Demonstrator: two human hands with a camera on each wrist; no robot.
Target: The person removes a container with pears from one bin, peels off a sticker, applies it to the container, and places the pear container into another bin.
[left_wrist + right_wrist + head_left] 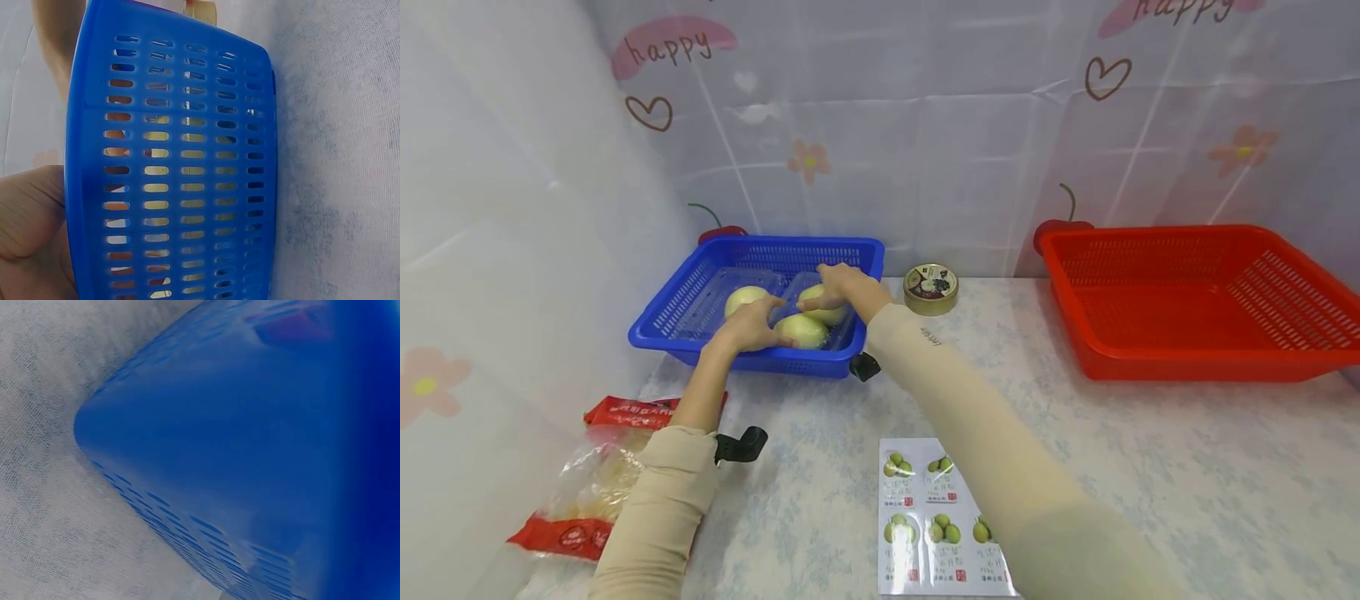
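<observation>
Both hands reach into a blue plastic basket [805, 358] at the back left. Inside are clear plastic trays [711, 302] and three pale yellow-green fruits. My left hand [745, 327] comes over the front rim, thumb and forefinger spread, between the left fruit [745, 297] and the front fruit [802, 332]; its thumb touches the front one. My right hand [848, 287] holds the back right fruit [830, 317] from above, thumb on its near side. In the left wrist view the left hand [28, 219] shows past the rim. The right wrist view holds only the basket's corner [200, 425].
A round tin [931, 288] stands right of the basket, and a red basket [1195, 365] at the far right. A sheet of fruit stickers [917, 508] lies in front, partly under the right sleeve. A red-and-clear plastic bag [602, 479] lies beside the left forearm.
</observation>
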